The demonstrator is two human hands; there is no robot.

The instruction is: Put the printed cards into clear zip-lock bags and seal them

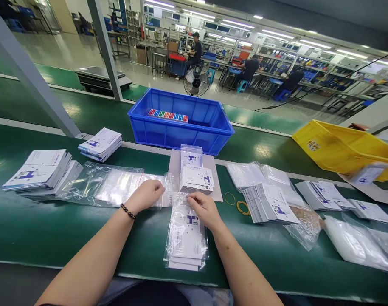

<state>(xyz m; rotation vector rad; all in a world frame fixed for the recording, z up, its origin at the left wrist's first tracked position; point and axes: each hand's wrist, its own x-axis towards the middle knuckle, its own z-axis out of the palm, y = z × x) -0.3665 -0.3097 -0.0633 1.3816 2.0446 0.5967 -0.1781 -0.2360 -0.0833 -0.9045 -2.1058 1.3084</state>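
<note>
My left hand (151, 194) is closed in a pinch at the right edge of a pile of clear plastic bags (117, 185), its fingertips on clear film. My right hand (205, 208) pinches the top edge of a clear plastic bag (186, 231), which lies flat in front of me. White booklets with a blue print show inside that bag, their lower edges fanned out. Just beyond my hands, a stack of bagged booklets (195, 174) rests on a pale cardboard sheet (217, 180).
Booklet stacks stand at left (41, 170) and right (272, 204). Rubber bands (243, 208) lie beside the right stack. Behind are a blue bin (181, 134) and a tilted yellow bin (337, 144). More plastic bags (356, 242) lie at far right. A metal post (37, 72) rises at left.
</note>
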